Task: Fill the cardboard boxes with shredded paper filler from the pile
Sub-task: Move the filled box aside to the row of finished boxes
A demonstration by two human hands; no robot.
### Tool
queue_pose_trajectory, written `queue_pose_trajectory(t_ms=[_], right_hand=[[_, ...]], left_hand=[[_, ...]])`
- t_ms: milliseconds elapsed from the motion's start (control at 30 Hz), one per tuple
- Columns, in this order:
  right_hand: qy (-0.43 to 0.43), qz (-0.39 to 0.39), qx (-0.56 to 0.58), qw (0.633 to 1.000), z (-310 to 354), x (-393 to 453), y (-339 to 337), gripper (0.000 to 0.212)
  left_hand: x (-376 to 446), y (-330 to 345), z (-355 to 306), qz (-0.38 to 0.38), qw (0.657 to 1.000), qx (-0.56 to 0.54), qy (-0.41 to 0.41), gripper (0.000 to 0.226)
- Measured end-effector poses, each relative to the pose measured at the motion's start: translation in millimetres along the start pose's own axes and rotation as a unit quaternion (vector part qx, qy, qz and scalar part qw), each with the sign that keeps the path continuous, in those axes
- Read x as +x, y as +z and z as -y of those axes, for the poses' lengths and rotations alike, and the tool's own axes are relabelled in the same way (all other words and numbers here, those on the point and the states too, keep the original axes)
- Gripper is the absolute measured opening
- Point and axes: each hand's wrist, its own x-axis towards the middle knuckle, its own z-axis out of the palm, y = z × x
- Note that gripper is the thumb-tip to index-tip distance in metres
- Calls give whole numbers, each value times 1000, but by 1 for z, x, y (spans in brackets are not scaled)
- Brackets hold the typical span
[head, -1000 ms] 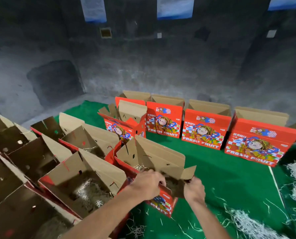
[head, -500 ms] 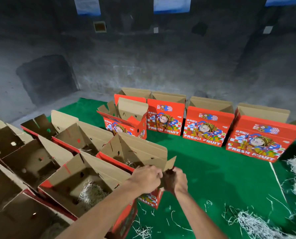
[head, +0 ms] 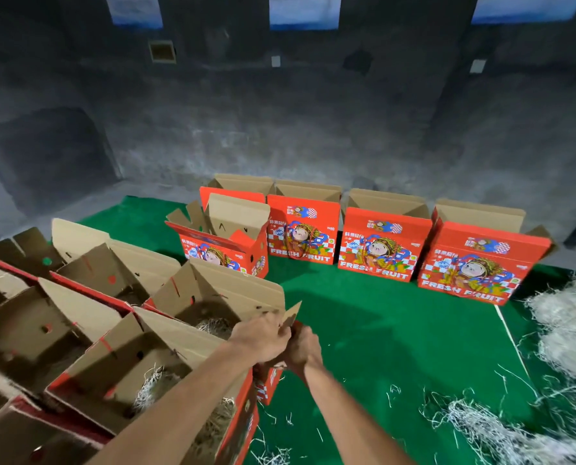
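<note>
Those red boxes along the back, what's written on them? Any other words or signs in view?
"FRESH FRUIT": white capitals on the red boxes' fronts, clearest on the far right box and the middle box.
Chinese characters above the cartoon: too blurred to read.
Small logos by the top corners: too small to read.
Box held by both hands: lettering mostly hidden.

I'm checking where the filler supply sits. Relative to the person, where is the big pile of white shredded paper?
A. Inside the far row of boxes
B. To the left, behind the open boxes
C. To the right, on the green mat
C: the shredded paper pile lies on the green mat at the right edge.
</note>
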Motion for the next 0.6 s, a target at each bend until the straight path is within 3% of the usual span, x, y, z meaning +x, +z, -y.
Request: queue_pose_trajectory(t_ms=[133, 233, 333, 433, 500, 600], right_hand=[[-1, 56, 103, 993, 4, 4, 17, 21], [0, 124, 218, 968, 10, 7, 27, 12], [-5, 195, 227, 954, 13, 5, 29, 8], [-17, 121, 212, 970, 15, 10, 29, 18], [-30, 49, 208, 976, 20, 17, 21, 12], [-74, 15, 200, 977, 28, 33, 8, 10]], left_hand=[[6, 4, 10, -9, 1000, -12, -19, 35], [10, 4, 17, -26, 999, -18, -31, 32], [13, 2, 24, -41, 998, -32, -42, 29], [18, -5, 32, -84, 995, -51, -33, 23], [26, -14, 35, -130, 988, -87, -8, 15], [50, -35, 38, -208, 970, -121, 35, 9]])
